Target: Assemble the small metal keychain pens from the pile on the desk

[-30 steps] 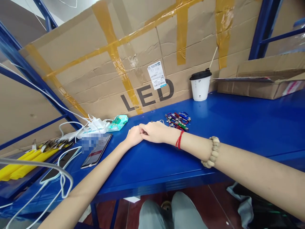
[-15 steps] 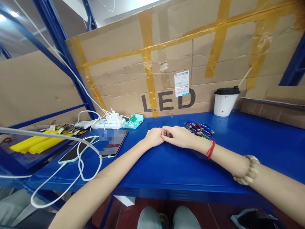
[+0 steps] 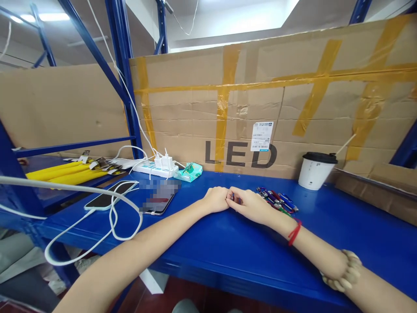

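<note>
1. resting on the blue tabletop [image 3: 228, 243], the left hand [image 3: 216, 199] is curled into a loose fist, knuckles touching the right hand [image 3: 247, 204].
2. the right hand is pressed together around a small dark item [image 3: 235, 199] pinched at its fingertips; what it is cannot be told.
3. a pile of small keychain flashlights [image 3: 276, 201] lies just beside the right hand, on its far side.
4. a white cup with a black lid [image 3: 316, 170] stands farther right, near the cardboard wall [image 3: 293, 108].
5. two phones [image 3: 107, 200] with white cables [image 3: 110, 226] lie left.
</note>
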